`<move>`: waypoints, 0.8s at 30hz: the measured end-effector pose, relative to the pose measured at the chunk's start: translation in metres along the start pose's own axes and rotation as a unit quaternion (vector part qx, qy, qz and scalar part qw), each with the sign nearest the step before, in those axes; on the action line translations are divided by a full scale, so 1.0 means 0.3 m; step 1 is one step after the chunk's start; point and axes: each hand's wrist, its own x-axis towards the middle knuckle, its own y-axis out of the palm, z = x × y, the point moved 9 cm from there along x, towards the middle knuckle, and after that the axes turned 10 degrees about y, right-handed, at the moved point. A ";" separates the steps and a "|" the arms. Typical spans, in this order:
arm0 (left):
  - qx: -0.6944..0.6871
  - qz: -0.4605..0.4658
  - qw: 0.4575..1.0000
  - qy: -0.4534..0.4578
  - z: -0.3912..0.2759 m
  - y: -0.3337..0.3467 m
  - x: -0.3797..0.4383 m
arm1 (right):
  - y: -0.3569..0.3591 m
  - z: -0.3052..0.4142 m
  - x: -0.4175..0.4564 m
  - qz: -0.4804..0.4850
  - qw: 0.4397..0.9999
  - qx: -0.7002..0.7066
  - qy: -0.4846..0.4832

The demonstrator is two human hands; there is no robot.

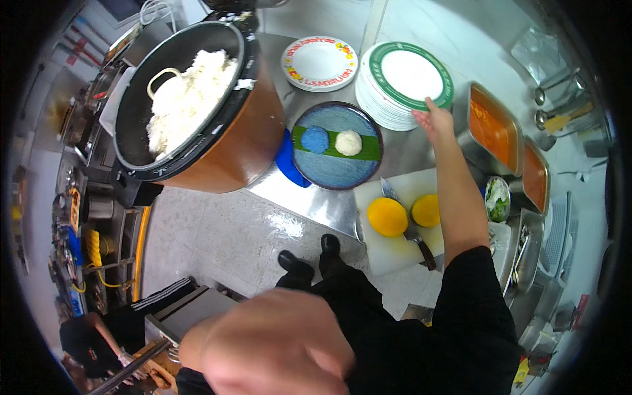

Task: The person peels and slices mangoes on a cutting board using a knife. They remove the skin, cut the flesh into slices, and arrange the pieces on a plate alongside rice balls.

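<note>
My right hand [433, 119] has its thumb on top of a green-rimmed white plate [413, 74] and its fingers below the rim. That plate tops a tall stack of white plates [377, 106]. My left hand [276, 340] looms close to the camera, large and blurred, its fingers not readable. Between the stack and the rice pot, a blue-grey round plate [335, 173] carries a strip of banana leaf [371, 146]. On the leaf sit a blue rice mound [315, 139] and a white rice mound [348, 142], side by side.
A big rice pot [232, 143] holds white rice [197, 98] and a handled scoop [165, 89]. A knife [412, 234] lies between mango pieces [387, 217] on a cutting board [380, 256]. Steel pans of orange sauce [493, 131] stand right. A person [98, 340] works lower left.
</note>
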 end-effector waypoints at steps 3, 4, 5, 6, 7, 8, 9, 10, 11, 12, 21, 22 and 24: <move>0.146 -0.016 0.986 -0.077 0.227 -0.037 -0.101 | -0.058 0.037 -0.133 -0.003 0.989 -0.133 0.071; 0.209 0.031 0.966 -0.150 0.328 -0.030 -0.159 | -0.092 0.058 -0.158 -0.005 0.984 -0.174 0.033; 0.235 0.067 0.934 -0.261 0.441 -0.031 -0.233 | -0.140 0.056 -0.197 -0.011 0.976 -0.217 -0.002; 0.290 0.117 0.903 -0.293 0.516 -0.025 -0.288 | -0.193 0.042 -0.250 -0.018 0.965 -0.258 -0.034; 0.343 0.168 0.868 -0.318 0.582 -0.023 -0.338 | -0.243 0.006 -0.322 0.008 0.950 -0.304 -0.077; 0.388 0.260 0.791 -0.395 0.663 -0.022 -0.419 | -0.314 -0.061 -0.400 0.030 0.930 -0.348 -0.119; 0.431 0.344 0.696 -0.460 0.723 -0.038 -0.498 | -0.407 -0.150 -0.460 0.014 0.902 -0.400 -0.158; 0.430 0.386 0.654 -0.489 0.785 -0.050 -0.549 | -0.505 -0.237 -0.556 -0.041 0.857 -0.470 -0.205; 0.449 0.386 0.660 -0.463 0.835 -0.062 -0.529 | -0.567 -0.348 -0.648 -0.063 0.848 -0.513 -0.118; 0.462 0.386 0.669 -0.436 0.892 -0.062 -0.494 | -0.600 -0.411 -0.754 -0.065 0.816 -0.560 -0.128; 0.709 0.353 0.605 -0.087 1.303 0.098 -0.087 | -0.640 -0.666 -0.873 -0.048 0.735 -0.649 -0.191; 0.715 0.373 0.584 -0.092 1.341 0.106 -0.081 | -0.624 -0.665 -0.865 -0.001 0.742 -0.649 -0.168; 0.723 0.401 0.554 -0.097 1.382 0.127 -0.061 | -0.632 -0.668 -0.850 0.040 0.763 -0.622 -0.170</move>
